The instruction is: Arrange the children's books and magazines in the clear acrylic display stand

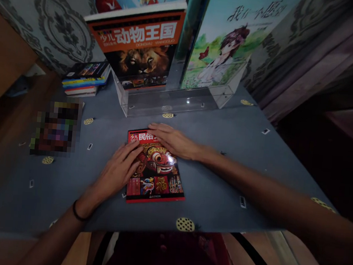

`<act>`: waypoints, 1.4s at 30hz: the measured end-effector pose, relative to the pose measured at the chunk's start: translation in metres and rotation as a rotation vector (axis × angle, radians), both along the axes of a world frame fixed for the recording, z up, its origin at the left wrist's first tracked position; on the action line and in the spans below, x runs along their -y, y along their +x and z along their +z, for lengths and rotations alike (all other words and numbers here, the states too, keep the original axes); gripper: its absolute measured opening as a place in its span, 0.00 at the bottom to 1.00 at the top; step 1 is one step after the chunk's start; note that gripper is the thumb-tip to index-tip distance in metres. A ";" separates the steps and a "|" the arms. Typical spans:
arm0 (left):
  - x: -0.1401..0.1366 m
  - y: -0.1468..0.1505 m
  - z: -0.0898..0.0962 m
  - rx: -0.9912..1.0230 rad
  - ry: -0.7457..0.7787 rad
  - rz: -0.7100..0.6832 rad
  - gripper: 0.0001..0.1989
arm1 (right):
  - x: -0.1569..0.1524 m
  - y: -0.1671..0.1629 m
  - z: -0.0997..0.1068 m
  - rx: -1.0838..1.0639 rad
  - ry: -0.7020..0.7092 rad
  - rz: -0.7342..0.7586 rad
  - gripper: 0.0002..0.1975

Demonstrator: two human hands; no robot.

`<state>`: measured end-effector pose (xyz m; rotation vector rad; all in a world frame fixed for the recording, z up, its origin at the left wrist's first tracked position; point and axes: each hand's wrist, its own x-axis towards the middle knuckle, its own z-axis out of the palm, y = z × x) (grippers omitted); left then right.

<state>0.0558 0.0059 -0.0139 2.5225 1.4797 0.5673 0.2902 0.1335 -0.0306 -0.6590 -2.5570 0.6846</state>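
A red-and-black book with a masked figure on its cover lies closed on the table in front of me. Across its left edge rests my left hand, fingers stretched out over the cover; a dark band circles that wrist. My right hand lies over the book's upper right corner, fingers extended to the left and covering part of the title. Neither hand grips the book; both appear to lie flat on it.
Behind the book, a clear acrylic stand holds an orange lion book and a green illustrated book. Several books form a stack at the back left. A pixelated item lies left on the grey tablecloth.
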 end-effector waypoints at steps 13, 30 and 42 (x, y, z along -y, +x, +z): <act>0.013 0.009 -0.004 -0.138 0.091 0.297 0.22 | 0.007 -0.006 0.010 0.135 0.187 -0.366 0.21; 0.008 0.017 0.006 1.019 -0.332 0.447 0.26 | 0.106 0.019 0.000 0.090 0.077 -0.370 0.29; -0.007 0.037 0.006 1.561 -0.696 0.450 0.12 | 0.096 0.019 0.016 -0.377 -0.405 -0.498 0.35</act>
